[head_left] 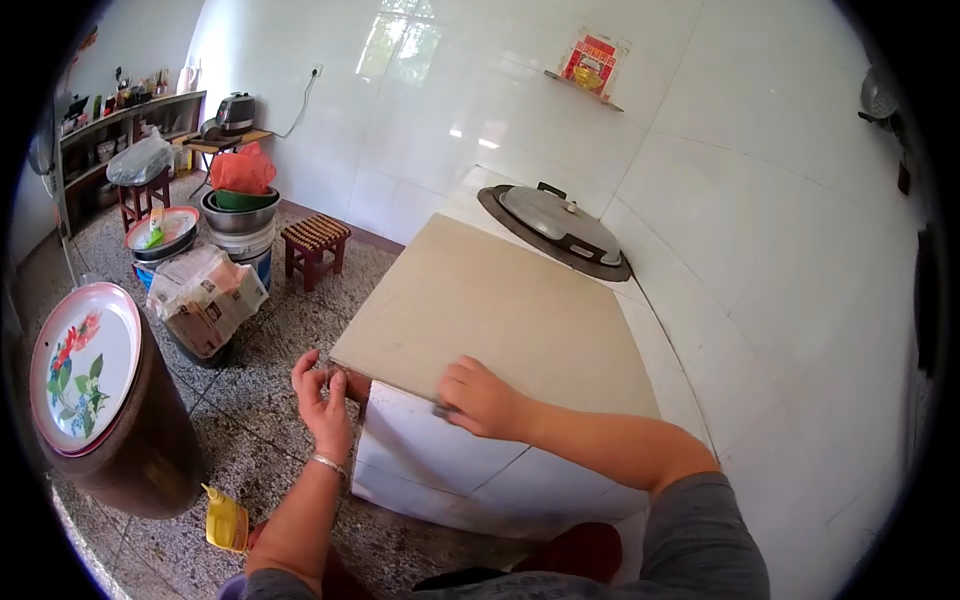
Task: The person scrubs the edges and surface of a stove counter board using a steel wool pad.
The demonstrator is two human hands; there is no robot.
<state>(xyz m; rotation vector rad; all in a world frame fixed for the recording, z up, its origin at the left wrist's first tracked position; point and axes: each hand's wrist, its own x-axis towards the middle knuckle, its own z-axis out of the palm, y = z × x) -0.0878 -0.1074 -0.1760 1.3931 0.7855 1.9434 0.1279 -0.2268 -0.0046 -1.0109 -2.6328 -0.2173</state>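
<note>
A large beige board (490, 300) lies flat over the white tiled counter (430, 440). My right hand (482, 398) is closed at the board's front edge, with a small dark thing (441, 410) showing under its fingers; I cannot make out what it is. At the board's near left corner is my left hand (325, 405), palm up, with its fingers apart and loosely bent. Nothing shows in it. Its thumb is close to a reddish-brown block (357, 384) under the corner; whether they touch is unclear.
Behind the board sits a lidded wok (560, 222) set into the stove. To the left stand a brown vat (150, 430) topped by a floral tray (88, 365), a yellow bottle (227, 520), stacked basins (240, 215) and a small stool (316, 245).
</note>
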